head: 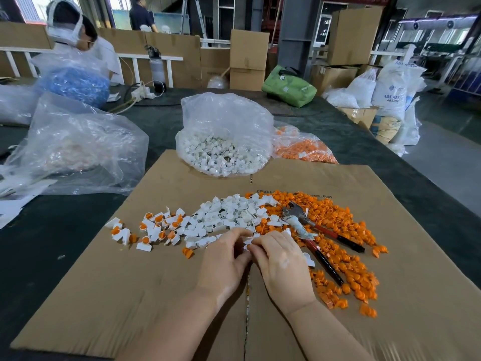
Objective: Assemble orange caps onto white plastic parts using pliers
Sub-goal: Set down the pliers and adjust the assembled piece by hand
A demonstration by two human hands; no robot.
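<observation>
A flat cardboard sheet [390, 269] covers the dark counter [52, 243]. On it lie an orange caps pile [346, 230], white parts [231, 212] and pliers [309, 230]. Left hand [223, 259] and right hand [281, 261] meet, fingers curled, pinching one white part [247, 242]. A background sack [389, 89] reads "ABS RESIN".
</observation>
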